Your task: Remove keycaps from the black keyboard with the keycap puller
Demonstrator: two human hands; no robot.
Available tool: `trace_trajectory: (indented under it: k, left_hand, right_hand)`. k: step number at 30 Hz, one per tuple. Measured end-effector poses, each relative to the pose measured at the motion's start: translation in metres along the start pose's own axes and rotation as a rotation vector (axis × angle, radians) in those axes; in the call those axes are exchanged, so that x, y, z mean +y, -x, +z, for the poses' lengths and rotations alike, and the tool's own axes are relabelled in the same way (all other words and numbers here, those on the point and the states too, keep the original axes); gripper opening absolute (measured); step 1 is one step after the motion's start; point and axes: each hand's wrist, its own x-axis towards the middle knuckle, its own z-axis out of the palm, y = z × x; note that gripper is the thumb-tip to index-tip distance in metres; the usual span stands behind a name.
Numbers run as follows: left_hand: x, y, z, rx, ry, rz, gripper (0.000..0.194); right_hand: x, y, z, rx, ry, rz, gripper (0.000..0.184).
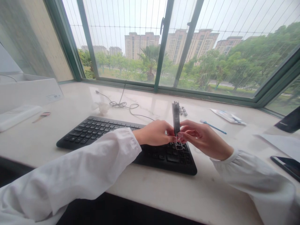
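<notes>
A black keyboard lies at a slant on the pale counter. Over its right end stands a keycap puller, its dark handle upright and its thin wire loops pointing down at the keys. My left hand reaches in from the left, its fingers closed at the lower end of the handle. From the other side my right hand pinches the puller where the wires begin. Beneath the wires, some key positions look bare, with light square outlines. Whether the wires are hooked on a keycap I cannot tell.
Several loose keycaps lie behind the puller. To the right are a blue stick, a packet and a phone. A coiled cable, a small brush and a white box lie left.
</notes>
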Motion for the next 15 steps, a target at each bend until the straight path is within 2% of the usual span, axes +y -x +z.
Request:
trace_trajectory:
  k: [7, 15]
  left_hand:
    - [0.001, 0.0, -0.001, 0.005, -0.007, -0.064, 0.023]
    - [-0.002, -0.001, 0.0, 0.001, -0.104, -0.026, 0.02]
  right_hand:
    - [0.001, -0.001, 0.004, 0.007, -0.05, 0.059, 0.039]
    - [0.001, 0.0, 0.016, 0.061, -0.111, 0.096, 0.041]
